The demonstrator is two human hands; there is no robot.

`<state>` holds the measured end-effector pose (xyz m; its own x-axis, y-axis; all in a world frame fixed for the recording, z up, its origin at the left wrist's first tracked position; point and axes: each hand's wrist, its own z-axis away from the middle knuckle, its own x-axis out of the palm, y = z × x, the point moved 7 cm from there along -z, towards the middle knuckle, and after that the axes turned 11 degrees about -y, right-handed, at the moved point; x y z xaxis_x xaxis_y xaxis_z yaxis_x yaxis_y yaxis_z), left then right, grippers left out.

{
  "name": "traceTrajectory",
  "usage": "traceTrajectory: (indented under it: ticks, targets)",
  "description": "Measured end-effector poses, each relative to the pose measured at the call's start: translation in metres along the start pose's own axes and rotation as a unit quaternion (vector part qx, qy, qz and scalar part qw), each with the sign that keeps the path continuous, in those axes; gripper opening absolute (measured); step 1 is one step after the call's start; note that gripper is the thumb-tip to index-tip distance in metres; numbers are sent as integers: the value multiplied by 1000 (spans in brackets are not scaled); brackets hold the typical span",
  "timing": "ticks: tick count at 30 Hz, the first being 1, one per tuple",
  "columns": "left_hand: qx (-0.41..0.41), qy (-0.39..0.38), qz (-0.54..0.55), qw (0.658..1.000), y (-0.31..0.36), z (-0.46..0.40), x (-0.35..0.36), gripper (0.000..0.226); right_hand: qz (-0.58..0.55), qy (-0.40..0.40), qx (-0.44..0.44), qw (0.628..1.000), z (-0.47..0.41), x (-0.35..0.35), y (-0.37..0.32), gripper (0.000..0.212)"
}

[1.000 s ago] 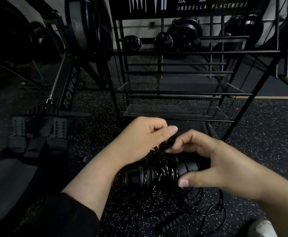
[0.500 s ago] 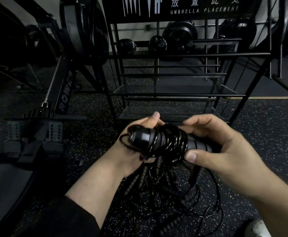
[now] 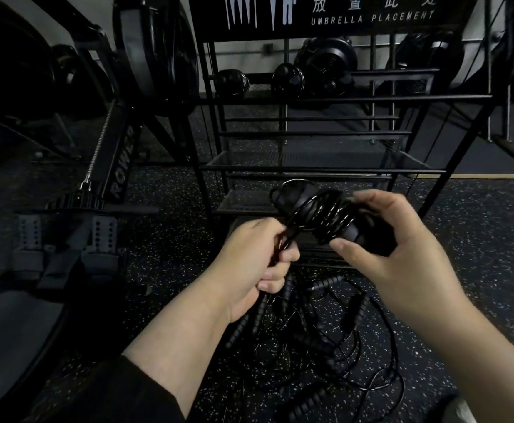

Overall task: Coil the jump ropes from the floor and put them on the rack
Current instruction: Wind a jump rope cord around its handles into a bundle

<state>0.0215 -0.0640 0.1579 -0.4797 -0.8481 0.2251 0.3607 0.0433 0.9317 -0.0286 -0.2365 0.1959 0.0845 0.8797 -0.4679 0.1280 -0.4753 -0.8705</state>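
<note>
Item, far left: rowing machine (image 3: 118, 166), dark, foot plates facing me; not part of my job.

Item, left of centre: my left hand (image 3: 255, 264), fingers curled tight round a bunch of cord, which runs up from the fist to the bundle and trails down to the floor.

Item, centre: jump rope bundle (image 3: 326, 218), glossy black cord wound in several close turns round the thick black handles, held in the air just in front of the rack's lower shelves. The free end is not yet tucked, as far as I can judge.

Item, right of centre: my right hand (image 3: 380, 239), thumb and fingers clasped round the handle end of the bundle.

Item, below both hands: loose ropes (image 3: 326, 331) in a tangle on the speckled floor, thin cords and ribbed grips mixed; in this dim light I cannot count them.

Item, behind: rack (image 3: 310, 170), black wire shelving under an umbrella sign; no rope shows on it.

Progress: one rope nearly coiled, none racked, the pile left to do.
</note>
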Motion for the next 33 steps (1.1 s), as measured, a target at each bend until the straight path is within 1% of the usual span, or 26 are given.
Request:
traceTrajectory:
  ticks: [3, 6, 7, 10, 11, 13, 14, 16, 17, 19, 20, 22, 23, 25, 27, 30, 31, 33]
  targets:
    - [0, -10, -16, 1000, -2, 2, 0, 27, 99, -6, 10, 995, -6, 1, 6, 73]
    - [7, -31, -56, 998, -2, 3, 4, 22, 152, -12, -12, 988, -8, 6, 6, 82]
    - [12, -29, -65, 997, -1, 3, 4, 23, 165, -14, -23, 986, -8, 8, 5, 84]
    - [16, 25, -58, 998, -4, 3, -2, 50, 193, -37, -40, 980, -8, 16, 4, 87]
    - [22, 37, -49, 998, -5, 3, -3, 52, 183, -48, -32, 981, -7, 18, 4, 89]
    - [41, 38, -39, 998, -3, 3, -3, 35, 115, -61, -3, 991, -6, 17, 6, 85]
    - [49, 31, -37, 998, -1, 3, -3, 28, 75, -54, 5, 996, -6, 14, 7, 77]
    - [62, 5, -31, 998, 3, 3, -1, 18, -12, -30, 21, 999, -6, 6, 10, 59]
    - [66, -11, -28, 997, 4, 3, 1, 18, -73, -39, 41, 996, -6, 6, 14, 59]
    - [65, -37, -24, 997, 3, 3, 6, 17, -199, -100, 79, 972, -7, 13, 20, 67]
    - [65, -45, -26, 997, 4, 3, 8, 14, -232, -137, 90, 959, -6, 19, 19, 62]
    - [63, -55, -48, 995, 3, 3, 9, 30, -270, -190, 99, 939, -3, 28, 14, 41]
    - [63, -56, -58, 995, 2, 2, 8, 35, -300, -197, 104, 928, -1, 30, 14, 36]
    - [58, -51, -78, 994, 1, 2, 8, 38, -339, -190, 110, 915, 1, 30, 12, 37]
    - [40, -34, -120, 991, 0, 1, 6, 42, -319, -161, 102, 928, 1, 24, 12, 40]
    - [19, -8, -178, 984, -3, -2, 1, 50, -239, -87, 90, 963, -4, 10, 17, 41]
    - [20, -4, -190, 982, -4, -3, 0, 54, -181, -59, 97, 977, -5, 4, 21, 50]
    - [20, 0, -208, 978, -5, -4, -1, 62, -34, -45, 117, 992, -7, -3, 23, 70]
